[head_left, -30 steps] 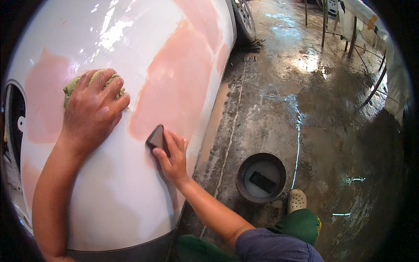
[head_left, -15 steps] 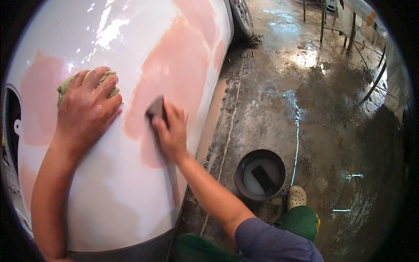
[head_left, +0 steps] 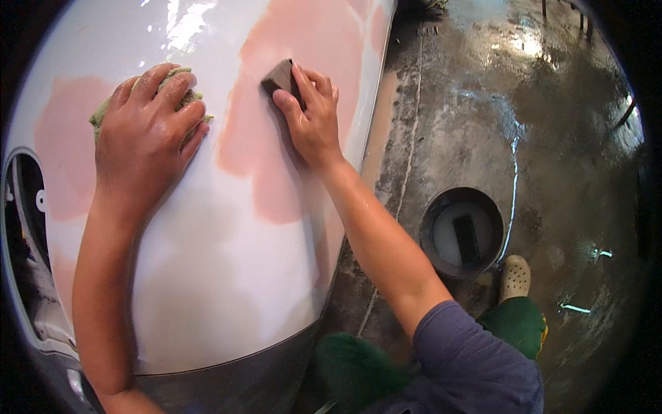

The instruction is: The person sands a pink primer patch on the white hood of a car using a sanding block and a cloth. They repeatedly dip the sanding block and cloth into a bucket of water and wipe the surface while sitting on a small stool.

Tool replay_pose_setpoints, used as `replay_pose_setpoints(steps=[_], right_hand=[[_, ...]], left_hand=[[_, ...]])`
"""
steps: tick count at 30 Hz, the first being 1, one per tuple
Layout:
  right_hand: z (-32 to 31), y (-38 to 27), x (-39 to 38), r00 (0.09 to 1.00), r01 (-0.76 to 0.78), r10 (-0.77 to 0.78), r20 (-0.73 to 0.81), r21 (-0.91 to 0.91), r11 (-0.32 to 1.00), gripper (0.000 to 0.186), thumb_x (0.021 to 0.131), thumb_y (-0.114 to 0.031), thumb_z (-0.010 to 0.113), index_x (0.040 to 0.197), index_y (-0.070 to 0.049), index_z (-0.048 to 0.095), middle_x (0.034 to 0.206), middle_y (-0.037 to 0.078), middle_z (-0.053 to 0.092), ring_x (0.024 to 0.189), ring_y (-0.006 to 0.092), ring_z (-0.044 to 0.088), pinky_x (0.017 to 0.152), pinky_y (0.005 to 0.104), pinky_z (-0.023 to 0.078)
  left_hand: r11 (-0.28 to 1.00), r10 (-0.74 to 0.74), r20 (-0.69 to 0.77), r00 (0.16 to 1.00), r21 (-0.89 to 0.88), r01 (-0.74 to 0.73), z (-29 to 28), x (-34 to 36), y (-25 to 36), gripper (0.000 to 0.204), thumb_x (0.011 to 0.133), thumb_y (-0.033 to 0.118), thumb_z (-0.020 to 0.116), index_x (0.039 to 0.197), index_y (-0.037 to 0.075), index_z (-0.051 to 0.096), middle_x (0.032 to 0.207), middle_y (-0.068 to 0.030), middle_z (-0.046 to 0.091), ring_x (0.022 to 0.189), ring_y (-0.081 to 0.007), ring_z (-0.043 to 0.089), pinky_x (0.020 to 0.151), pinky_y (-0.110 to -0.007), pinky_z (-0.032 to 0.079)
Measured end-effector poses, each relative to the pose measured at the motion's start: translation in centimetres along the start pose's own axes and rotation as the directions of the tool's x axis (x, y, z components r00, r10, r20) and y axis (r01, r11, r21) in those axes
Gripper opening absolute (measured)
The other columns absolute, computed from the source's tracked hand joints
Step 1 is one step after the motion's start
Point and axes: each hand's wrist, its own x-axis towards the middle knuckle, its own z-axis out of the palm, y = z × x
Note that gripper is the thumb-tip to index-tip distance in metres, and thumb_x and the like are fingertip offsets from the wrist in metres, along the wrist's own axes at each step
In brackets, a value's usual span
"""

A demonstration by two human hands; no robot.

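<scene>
Rubbing continues on the white car panel [head_left: 227, 276], seen from the head view only.

Change: the right hand [head_left: 312, 117] has carried its dark block [head_left: 281, 74] up the panel, from the lower part of the large pink patch [head_left: 276, 138] a second ago to that patch's upper part now, toward the panel's far edge. The forearm has stretched out with it. Judged from this, one stroke of wet rubbing has run up the patch, and the work on the pink area is under way, not finished.

Right hand: grip closed on the block, fingers over its top and thumb at its near side, block pressed flat to the panel.

Left hand [head_left: 148, 131]: unchanged in place, palm down with fingers spread over a greenish cloth [head_left: 103, 114], held against the panel at the edge of a second pink patch [head_left: 65, 152] near the panel's left edge.

Floor [head_left: 552, 138]: wet, dark concrete to the right of the panel. A round dark bucket [head_left: 460, 231] stands on it just off the panel's lower right edge, holding cloudy water and a second dark block [head_left: 467, 238]. A pale shoe [head_left: 514, 277] rests just beside the bucket.

Packages, labels, signs: none visible on the panel, bucket or floor.
</scene>
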Motion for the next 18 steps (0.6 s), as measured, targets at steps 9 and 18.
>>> replay_pose_setpoints(steps=[9,18], right_hand=[[-1.6,-1.8,-10.4,0.994,0.07,-0.069,0.082,-0.004,0.998,0.064,0.095,-0.036,0.075,0.146,-0.002,0.061,0.135,0.015,0.063,0.119,0.0346,0.056,0.107,0.0477,0.04],[-1.7,-3.6,-12.5,0.994,0.03,-0.029,0.104,-0.014,0.999,0.062,0.097,-0.038,0.073,0.147,-0.003,0.061,0.135,0.015,0.063,0.117,0.0368,0.054,0.104,0.0486,0.041]], left_hand=[[0.999,0.008,-0.007,1.0,0.043,-0.007,0.5,-0.5,0.1,0.016,0.082,0.021,0.083,0.092,0.014,0.072,0.123,-0.0018,0.069,0.128,-0.0237,0.061,0.106,-0.045,0.05],[0.998,0.011,0.018,1.0,0.066,-0.012,0.5,-0.3,-0.2,0.017,0.083,0.018,0.082,0.094,0.013,0.071,0.122,-0.0016,0.069,0.128,-0.0241,0.061,0.105,-0.043,0.051]])
